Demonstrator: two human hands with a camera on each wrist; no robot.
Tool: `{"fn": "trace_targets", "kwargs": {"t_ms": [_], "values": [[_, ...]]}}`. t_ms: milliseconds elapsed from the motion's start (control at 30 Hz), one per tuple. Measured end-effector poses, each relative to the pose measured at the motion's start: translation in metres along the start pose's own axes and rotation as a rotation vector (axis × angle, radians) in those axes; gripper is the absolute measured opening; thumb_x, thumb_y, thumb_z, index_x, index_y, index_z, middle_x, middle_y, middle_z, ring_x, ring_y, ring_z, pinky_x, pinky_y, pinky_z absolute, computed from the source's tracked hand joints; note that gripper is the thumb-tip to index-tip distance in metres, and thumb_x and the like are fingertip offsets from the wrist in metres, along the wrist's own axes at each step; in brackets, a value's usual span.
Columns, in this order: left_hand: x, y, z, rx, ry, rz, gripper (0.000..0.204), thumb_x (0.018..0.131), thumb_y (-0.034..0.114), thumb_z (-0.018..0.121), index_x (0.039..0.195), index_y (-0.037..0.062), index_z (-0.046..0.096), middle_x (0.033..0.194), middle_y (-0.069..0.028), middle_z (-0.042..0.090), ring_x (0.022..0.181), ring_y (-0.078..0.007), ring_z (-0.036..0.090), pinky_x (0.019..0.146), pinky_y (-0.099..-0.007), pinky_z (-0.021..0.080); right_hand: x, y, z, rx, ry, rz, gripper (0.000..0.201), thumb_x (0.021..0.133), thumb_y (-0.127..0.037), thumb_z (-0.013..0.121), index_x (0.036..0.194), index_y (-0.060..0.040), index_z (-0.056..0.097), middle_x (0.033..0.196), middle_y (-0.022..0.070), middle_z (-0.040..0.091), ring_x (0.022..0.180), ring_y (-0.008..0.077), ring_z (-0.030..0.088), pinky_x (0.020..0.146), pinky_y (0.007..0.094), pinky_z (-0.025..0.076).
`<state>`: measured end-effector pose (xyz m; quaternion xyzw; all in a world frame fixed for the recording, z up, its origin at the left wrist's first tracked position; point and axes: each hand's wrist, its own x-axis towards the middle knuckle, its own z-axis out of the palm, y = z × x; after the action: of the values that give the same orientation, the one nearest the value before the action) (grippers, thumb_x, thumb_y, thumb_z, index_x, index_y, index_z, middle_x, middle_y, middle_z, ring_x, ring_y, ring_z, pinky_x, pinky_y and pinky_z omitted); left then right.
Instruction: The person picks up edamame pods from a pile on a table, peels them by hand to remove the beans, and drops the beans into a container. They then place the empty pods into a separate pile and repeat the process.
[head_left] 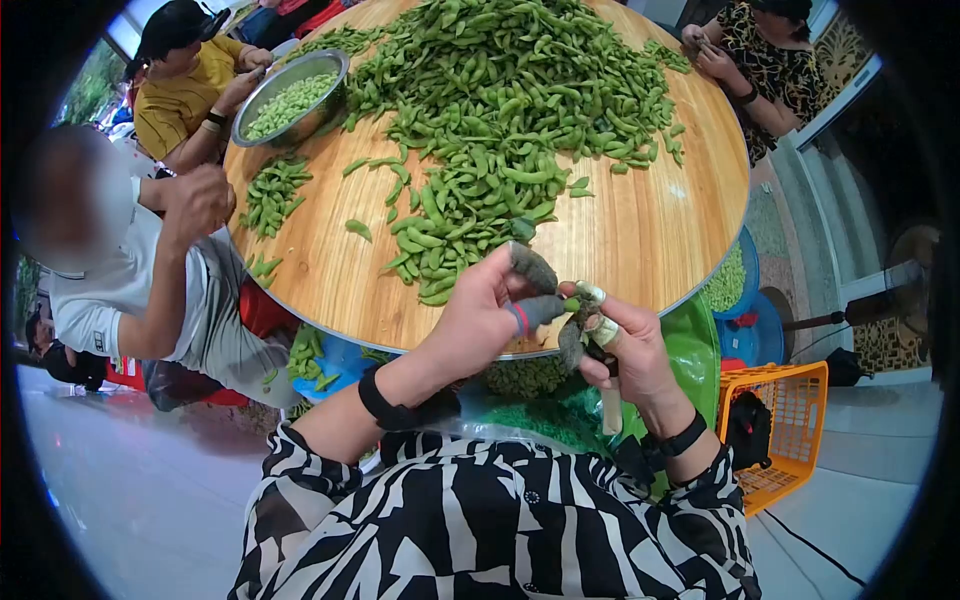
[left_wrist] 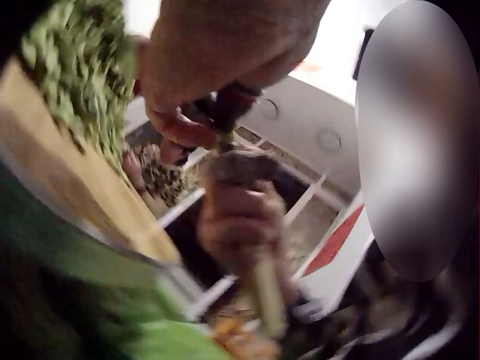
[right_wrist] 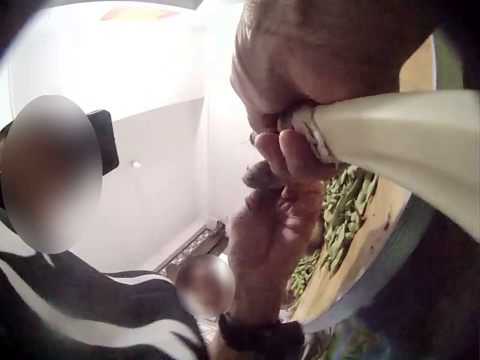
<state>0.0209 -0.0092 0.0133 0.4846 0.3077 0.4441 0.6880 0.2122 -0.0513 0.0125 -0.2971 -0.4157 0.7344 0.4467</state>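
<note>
Both hands meet over the near edge of the table, at a small green edamame pod [head_left: 572, 303]. My left hand [head_left: 480, 310], with dark grey covers on thumb and forefinger and a red band on one, pinches at the pod's left end. From the other side my right hand [head_left: 640, 355] grips the pod; its fingertips wear whitish wraps and dark covers. A long pale strip [right_wrist: 397, 139] trails from the right fingers. The fingers hide most of the pod. Beyond the left hand spreads a large heap of edamame pods [head_left: 500, 110].
The pods lie on a round wooden table [head_left: 320, 270]. A metal bowl [head_left: 335, 100] of shelled beans stands at the far left. People sit around the table. At the lower right are an orange crate [head_left: 800, 420] and a blue basin [head_left: 770, 340]; a green bag [head_left: 690, 360] hangs nearer.
</note>
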Motion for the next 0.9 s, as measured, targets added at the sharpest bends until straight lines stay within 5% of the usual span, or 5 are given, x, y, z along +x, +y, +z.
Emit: {"fn": "trace_targets", "kwargs": {"t_ms": [133, 200, 467, 767, 900], "values": [[-0.009, 0.012, -0.004, 0.743, -0.149, 0.226, 0.020, 0.078, 0.003, 0.067, 0.095, -0.0004, 0.056, 0.084, -0.0122, 0.061, 0.071, -0.0188, 0.060, 0.058, -0.0296, 0.046, -0.007, 0.000, 0.004, 0.121, 0.103, 0.105, 0.040, 0.096, -0.017, 0.053, 0.132, 0.0006, 0.049, 0.085, 0.0058, 0.061, 0.047, 0.0079, 0.045, 0.040, 0.0191, 0.033], [-0.009, 0.008, -0.004, 1.106, -0.130, 0.683, 0.027, 0.074, 0.002, 0.070, 0.100, 0.0013, 0.062, 0.081, -0.0103, 0.060, 0.068, -0.0234, 0.059, 0.057, -0.0331, 0.046, -0.008, 0.004, 0.005, 0.204, 0.110, 0.142, 0.041, 0.096, -0.018, 0.054, 0.132, -0.0001, 0.048, 0.086, 0.0063, 0.061, 0.047, 0.0086, 0.047, 0.038, 0.0190, 0.034], [-0.013, -0.004, -0.011, 1.078, -0.146, 0.697, 0.029, 0.073, 0.004, 0.071, 0.101, 0.0002, 0.065, 0.074, -0.0115, 0.061, 0.064, -0.0271, 0.059, 0.055, -0.0345, 0.046, -0.013, 0.013, 0.006, 0.376, 0.083, 0.167, 0.040, 0.095, -0.016, 0.055, 0.132, -0.0013, 0.049, 0.094, 0.0096, 0.062, 0.044, 0.0094, 0.046, 0.035, 0.0179, 0.032], [-0.014, -0.011, -0.011, 0.444, -0.208, 0.269, 0.021, 0.087, 0.010, 0.064, 0.104, -0.0016, 0.065, 0.075, -0.0051, 0.066, 0.064, -0.0095, 0.060, 0.057, -0.0248, 0.046, -0.015, 0.015, -0.001, 0.137, 0.129, 0.140, 0.040, 0.091, -0.017, 0.059, 0.126, 0.0000, 0.054, 0.086, 0.0149, 0.065, 0.039, 0.0086, 0.042, 0.033, 0.0206, 0.029], [-0.017, -0.004, -0.013, 0.170, -0.218, -0.243, 0.019, 0.089, 0.011, 0.062, 0.104, 0.0008, 0.066, 0.074, -0.0001, 0.064, 0.062, -0.0038, 0.055, 0.054, -0.0190, 0.041, -0.020, 0.022, -0.008, 0.104, 0.090, 0.098, 0.039, 0.090, -0.017, 0.060, 0.124, 0.0006, 0.056, 0.084, 0.0136, 0.065, 0.040, 0.0087, 0.044, 0.034, 0.0204, 0.030]]}}
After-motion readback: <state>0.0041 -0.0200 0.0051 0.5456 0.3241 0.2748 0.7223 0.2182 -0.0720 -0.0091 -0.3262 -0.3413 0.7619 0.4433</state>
